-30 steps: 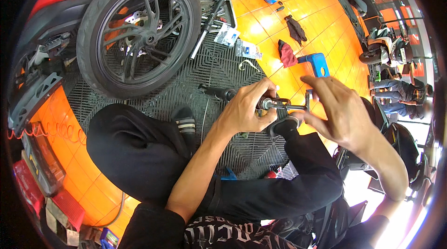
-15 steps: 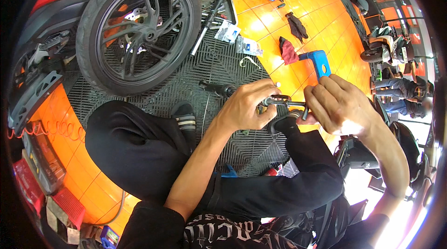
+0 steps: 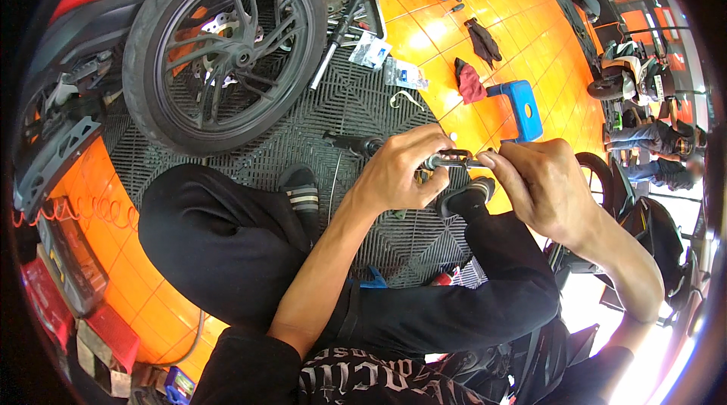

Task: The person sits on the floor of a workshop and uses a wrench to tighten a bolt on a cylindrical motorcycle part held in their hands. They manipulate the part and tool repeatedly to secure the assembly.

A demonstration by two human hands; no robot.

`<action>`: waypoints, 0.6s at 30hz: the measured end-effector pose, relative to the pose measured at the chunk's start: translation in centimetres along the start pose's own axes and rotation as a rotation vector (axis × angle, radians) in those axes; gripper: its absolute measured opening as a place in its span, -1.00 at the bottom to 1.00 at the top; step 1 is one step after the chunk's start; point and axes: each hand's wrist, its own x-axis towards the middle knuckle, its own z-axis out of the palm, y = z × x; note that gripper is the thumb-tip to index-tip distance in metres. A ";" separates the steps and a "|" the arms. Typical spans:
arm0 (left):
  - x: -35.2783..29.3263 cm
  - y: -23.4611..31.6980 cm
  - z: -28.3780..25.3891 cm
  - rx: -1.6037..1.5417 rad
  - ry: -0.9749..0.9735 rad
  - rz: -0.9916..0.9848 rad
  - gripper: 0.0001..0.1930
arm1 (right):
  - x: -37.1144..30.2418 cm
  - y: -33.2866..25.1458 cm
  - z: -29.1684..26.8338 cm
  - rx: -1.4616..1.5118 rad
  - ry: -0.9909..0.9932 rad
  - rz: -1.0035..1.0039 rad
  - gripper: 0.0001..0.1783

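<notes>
Our left hand was wrapped round a dark cylinder, which stuck out to that hand's left; on its right a metal shaft ran to our right hand, whose fingers were closed on the shaft's end; a blue stool was just beyond the right hand

T-shirt is blk, w/ pale lettering on front. Trousers are also blk. Footwear is dark w/ light stripes.
</notes>
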 end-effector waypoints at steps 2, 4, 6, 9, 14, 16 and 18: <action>0.4 0.3 -0.1 0.001 -0.008 -0.010 -0.76 | 0.0 0.4 -0.4 -0.061 -0.022 -0.046 -0.69; 0.7 0.5 -0.4 0.007 -0.001 -0.018 -0.76 | 0.0 0.7 -0.6 -0.085 -0.011 -0.093 -0.76; 0.8 0.7 -0.7 0.019 0.021 -0.024 -0.76 | 0.0 0.8 -0.6 -0.073 0.032 -0.140 -0.81; 0.8 0.4 -1.1 -0.002 0.025 -0.071 -0.77 | 0.4 1.0 -1.0 -0.062 -0.002 -0.177 -0.79; 1.1 0.7 -1.2 0.054 0.058 -0.040 -0.77 | 1.4 1.0 -0.4 0.144 0.004 -0.185 -0.80; 1.1 0.5 -1.1 0.054 0.052 -0.052 -0.76 | 1.6 1.3 -0.3 0.151 0.030 -0.223 -0.79; 1.0 0.5 -0.9 0.059 0.053 -0.086 -0.74 | 1.9 1.6 -0.5 0.124 0.041 -0.257 -0.77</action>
